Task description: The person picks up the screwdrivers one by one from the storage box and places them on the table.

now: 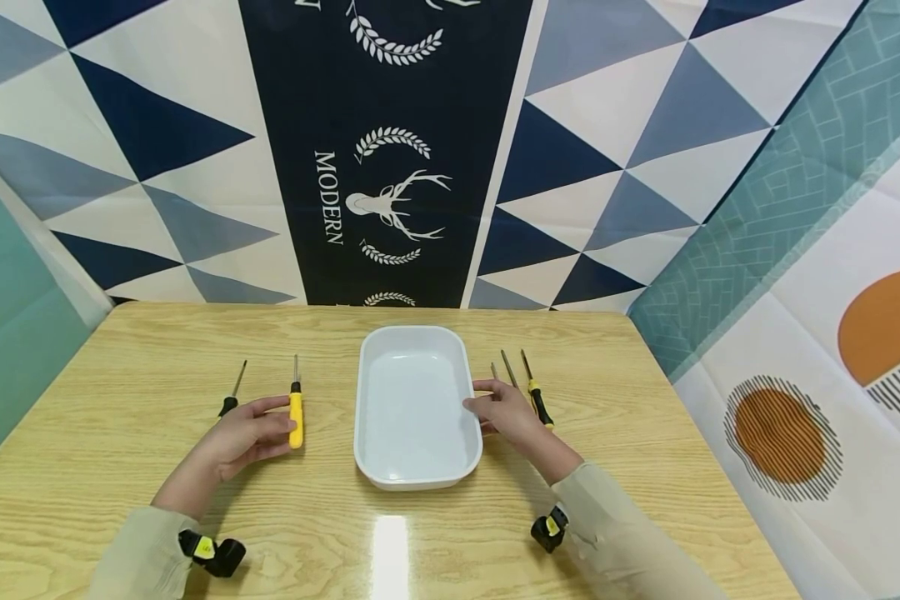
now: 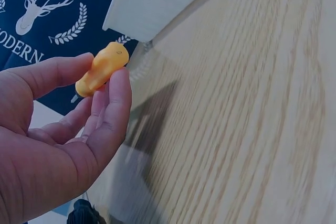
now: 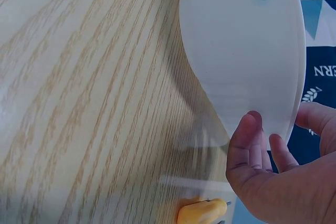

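My left hand [image 1: 251, 435] pinches a screwdriver [image 1: 296, 417] by its yellow handle between thumb and fingers, shaft pointing to the back of the table. In the left wrist view the yellow handle [image 2: 104, 69] shows end-on above the tabletop. A white rectangular dish [image 1: 418, 400] with rounded corners is in the middle, with nothing inside. At its right side my right hand [image 1: 504, 415] grips the edge, thumb over the rim. In the right wrist view the fingers [image 3: 247, 142] lie against the dish's outer wall [image 3: 241, 51].
Left of the left hand lies a black-handled screwdriver [image 1: 229, 403], partly hidden. Beyond the right hand lie a black-and-yellow screwdriver [image 1: 537, 400] and two more shafts, their handles hidden by that hand. The wooden table [image 1: 330, 533] ends at a patterned cloth backdrop [image 1: 390, 275].
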A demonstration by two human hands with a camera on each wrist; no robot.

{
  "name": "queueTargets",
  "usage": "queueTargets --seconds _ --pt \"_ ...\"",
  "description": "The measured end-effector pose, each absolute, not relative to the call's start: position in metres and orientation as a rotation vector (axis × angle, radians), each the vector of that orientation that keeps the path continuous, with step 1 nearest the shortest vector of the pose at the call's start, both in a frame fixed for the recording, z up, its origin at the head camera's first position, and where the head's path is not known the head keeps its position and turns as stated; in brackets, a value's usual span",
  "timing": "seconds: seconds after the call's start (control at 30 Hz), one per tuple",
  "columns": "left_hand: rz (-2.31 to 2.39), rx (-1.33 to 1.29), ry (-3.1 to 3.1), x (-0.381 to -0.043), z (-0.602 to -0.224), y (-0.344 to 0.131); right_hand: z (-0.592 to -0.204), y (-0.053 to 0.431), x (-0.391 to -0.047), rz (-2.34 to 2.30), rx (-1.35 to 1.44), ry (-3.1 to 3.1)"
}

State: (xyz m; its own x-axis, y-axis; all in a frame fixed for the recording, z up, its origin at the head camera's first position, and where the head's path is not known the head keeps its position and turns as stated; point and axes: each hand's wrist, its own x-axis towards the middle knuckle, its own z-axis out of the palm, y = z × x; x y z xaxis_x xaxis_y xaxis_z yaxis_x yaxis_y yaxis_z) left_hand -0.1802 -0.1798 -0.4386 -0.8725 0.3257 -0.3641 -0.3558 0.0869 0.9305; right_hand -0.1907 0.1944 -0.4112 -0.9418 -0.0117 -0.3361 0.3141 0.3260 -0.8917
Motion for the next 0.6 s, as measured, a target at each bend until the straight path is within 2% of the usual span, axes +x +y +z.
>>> queueTargets --seconds 0.33,0.6 --pt "1.782 -0.055 1.952 -0.179 -0.439 -0.18 -0.415 0.195 -0.192 -1.644 0.273 2.325" --pt "1.714 -0.064 2.031 -0.179 -0.441 -0.178 -0.391 0.189 -0.18 -1.626 0.243 2.305"
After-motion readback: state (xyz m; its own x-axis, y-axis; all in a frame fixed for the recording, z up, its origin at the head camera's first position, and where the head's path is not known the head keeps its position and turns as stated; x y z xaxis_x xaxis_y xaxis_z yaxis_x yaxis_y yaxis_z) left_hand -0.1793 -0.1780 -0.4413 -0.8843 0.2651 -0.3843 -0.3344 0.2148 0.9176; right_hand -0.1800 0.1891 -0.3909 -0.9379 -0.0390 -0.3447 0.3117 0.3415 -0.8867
